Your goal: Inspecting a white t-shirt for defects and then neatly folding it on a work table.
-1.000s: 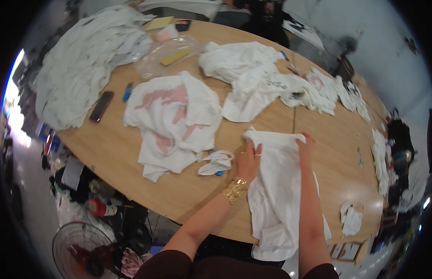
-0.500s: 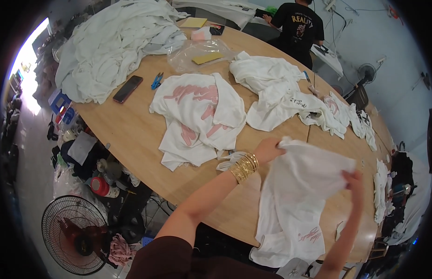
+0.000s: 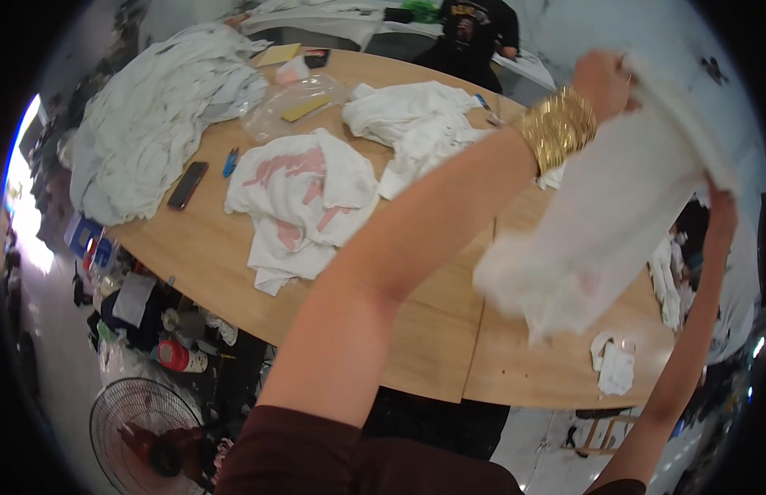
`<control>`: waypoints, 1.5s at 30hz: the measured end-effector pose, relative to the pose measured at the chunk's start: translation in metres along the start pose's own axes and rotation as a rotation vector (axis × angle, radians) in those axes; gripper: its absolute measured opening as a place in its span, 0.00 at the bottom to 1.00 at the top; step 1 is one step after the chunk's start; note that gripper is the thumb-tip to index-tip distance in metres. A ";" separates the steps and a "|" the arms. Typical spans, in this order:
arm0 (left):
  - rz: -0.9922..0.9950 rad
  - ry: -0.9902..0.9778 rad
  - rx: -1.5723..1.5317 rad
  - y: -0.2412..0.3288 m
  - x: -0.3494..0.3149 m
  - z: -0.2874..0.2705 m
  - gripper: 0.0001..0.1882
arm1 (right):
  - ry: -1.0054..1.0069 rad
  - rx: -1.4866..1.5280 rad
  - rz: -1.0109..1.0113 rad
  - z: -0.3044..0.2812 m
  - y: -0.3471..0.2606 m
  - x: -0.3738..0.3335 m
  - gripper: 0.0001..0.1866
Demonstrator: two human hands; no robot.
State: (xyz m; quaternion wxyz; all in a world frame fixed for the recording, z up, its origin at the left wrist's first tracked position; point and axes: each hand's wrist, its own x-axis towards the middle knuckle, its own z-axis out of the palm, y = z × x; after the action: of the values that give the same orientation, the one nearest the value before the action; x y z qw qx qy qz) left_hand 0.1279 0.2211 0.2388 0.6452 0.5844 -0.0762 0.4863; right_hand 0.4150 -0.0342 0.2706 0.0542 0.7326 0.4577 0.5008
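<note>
White garment [image 3: 618, 214] now up off the counter [image 3: 437, 355], hanging free | left hand [image 3: 604, 84], right hand [image 3: 721, 213]: grip clutching its edge

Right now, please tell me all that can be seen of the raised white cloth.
The white cloth looks soft and thin, blurred, with a faint pinkish patch near its lower end. The left grip and right grip hold its upper edge, a thicker-looking band. It slants down-left in the picture, over the table; whether they touch is unclear.

From here I see a light wooden surface [image 3: 432, 351]. On it lie a white fabric heap [image 3: 152, 124], a phone [image 3: 187, 186] and a pink-printed garment [image 3: 304, 198].
</note>
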 end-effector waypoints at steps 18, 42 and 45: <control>-0.358 -0.759 0.809 -0.022 -0.371 -0.117 0.24 | -0.721 1.653 0.569 -0.123 -0.260 -0.351 0.23; -0.633 -0.417 1.126 -0.022 -0.428 -0.131 0.09 | -0.404 0.249 1.101 0.075 -0.119 -0.412 0.32; -0.520 -0.377 1.202 -0.026 -0.438 -0.133 0.09 | -0.510 0.222 0.980 0.092 -0.132 -0.417 0.29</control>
State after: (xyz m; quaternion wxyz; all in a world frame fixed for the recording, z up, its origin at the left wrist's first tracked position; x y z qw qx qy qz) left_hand -0.1418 0.0998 -0.1112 0.2798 0.9154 0.2391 0.1634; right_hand 0.3726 -0.2257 -0.1312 -0.1532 0.9588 0.0863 0.2232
